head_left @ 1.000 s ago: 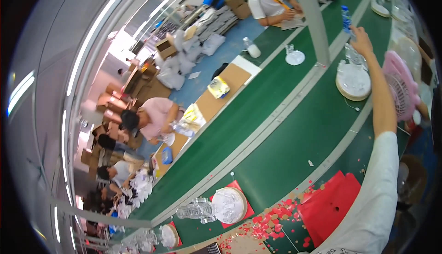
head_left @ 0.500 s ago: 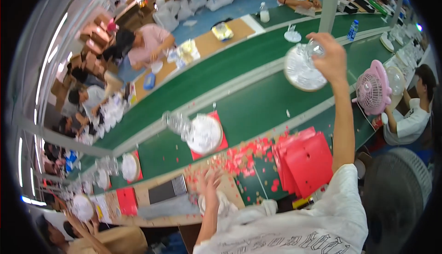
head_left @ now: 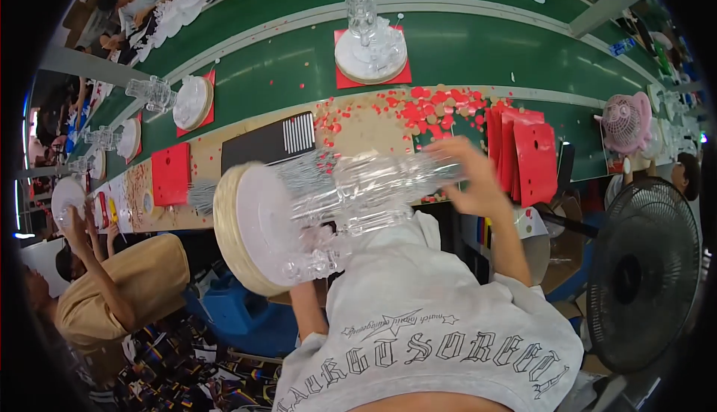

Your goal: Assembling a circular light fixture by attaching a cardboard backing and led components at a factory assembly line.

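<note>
A clear, tube-shaped ornament (head_left: 373,188) with a round white base (head_left: 263,225) lies sideways in front of my chest. Its base has a cream rim and faces left. My right hand (head_left: 474,177) is closed round the tube's far end, on the right. My left forearm (head_left: 306,311) rises below the base. The left hand itself is mostly hidden behind the base and the clear parts, so its fingers do not show. Ahead, a similar ornament (head_left: 361,31) stands upright on a red sheet on the green belt.
Red sheets (head_left: 523,154) are stacked at the right of the bench, beside scattered red and tan discs (head_left: 441,106). A black striped card (head_left: 269,143) and thin grey wires (head_left: 295,177) lie left. A large black fan (head_left: 642,277) stands right. A co-worker (head_left: 112,285) sits left.
My right hand has brought the ornament from above the belt back to my chest and turned it sideways. The left hand has moved behind its base. My view has swung left and downward.
</note>
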